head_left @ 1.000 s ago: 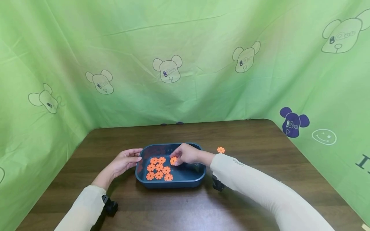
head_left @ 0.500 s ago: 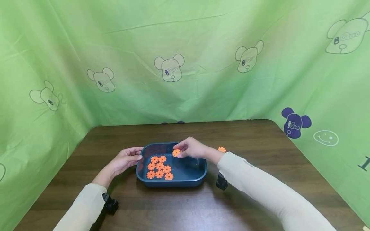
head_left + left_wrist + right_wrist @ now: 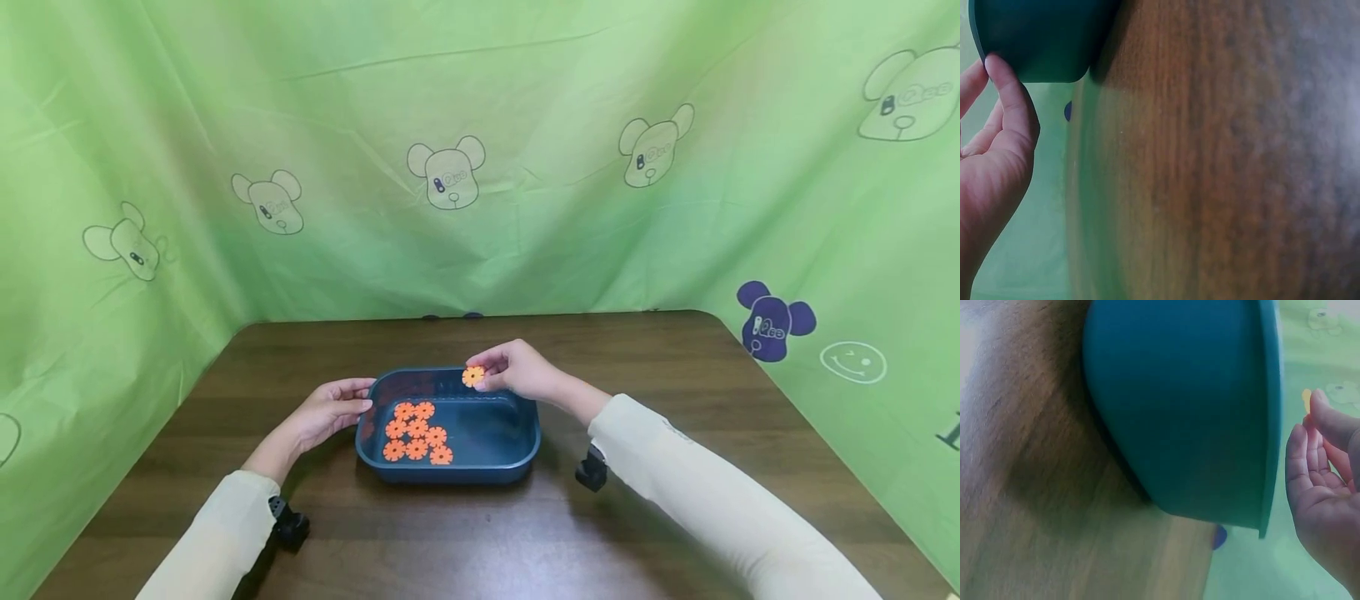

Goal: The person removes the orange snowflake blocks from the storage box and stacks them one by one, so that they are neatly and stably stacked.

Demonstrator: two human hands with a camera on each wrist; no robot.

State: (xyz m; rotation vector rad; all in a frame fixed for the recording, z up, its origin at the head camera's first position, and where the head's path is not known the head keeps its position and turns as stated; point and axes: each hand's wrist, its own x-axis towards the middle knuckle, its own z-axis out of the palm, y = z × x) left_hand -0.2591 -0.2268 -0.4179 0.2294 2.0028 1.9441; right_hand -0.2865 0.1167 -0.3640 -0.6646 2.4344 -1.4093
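A dark blue rectangular basin with rounded corners stands on the table. Several flat orange notched discs, flower-like in outline, lie close together in its left half. Thumb and fingers of my left hand pinch the basin's left rim; the left wrist view shows the thumb on the basin wall. My right hand pinches one orange notched disc above the basin's far right rim. In the right wrist view only a sliver of that disc shows beyond the thumb.
Brown wood-grain table extends around the basin on every side. A green cloth printed with mouse-like heads hangs behind and beside it. Black wrist devices sit under both sleeves.
My right hand has lifted the orange disc up from inside the basin and moved right. It now covers the spot where another disc lay on the table. The left hand stays at the rim.
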